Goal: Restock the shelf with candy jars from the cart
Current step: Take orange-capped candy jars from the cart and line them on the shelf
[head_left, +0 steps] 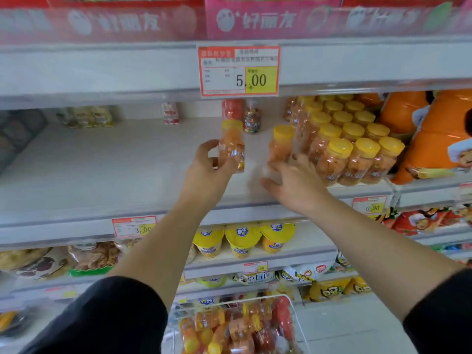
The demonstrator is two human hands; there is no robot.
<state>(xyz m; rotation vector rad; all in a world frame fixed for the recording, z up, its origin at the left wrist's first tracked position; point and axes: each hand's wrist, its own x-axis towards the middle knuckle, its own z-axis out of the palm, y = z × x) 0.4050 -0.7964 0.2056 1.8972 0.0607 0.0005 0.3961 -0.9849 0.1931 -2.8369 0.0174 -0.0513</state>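
My left hand (208,166) grips an orange candy jar with a yellow lid (232,146), held upright just above the white shelf (102,162). My right hand (293,180) reaches over the shelf with fingers spread, its fingertips touching the base of another yellow-lidded jar (281,143). That jar stands at the left edge of a block of several identical jars (357,149). Below, between my arms, a white wire cart basket (293,310) holds several more orange and red jars (229,325).
A red jar (232,109), a dark jar (252,120) and a small white bottle (170,113) stand at the shelf's back. Orange bags (434,134) fill the right. A 5.00 price tag (238,71) hangs on the shelf above. Yellow cups (242,238) sit one shelf lower.
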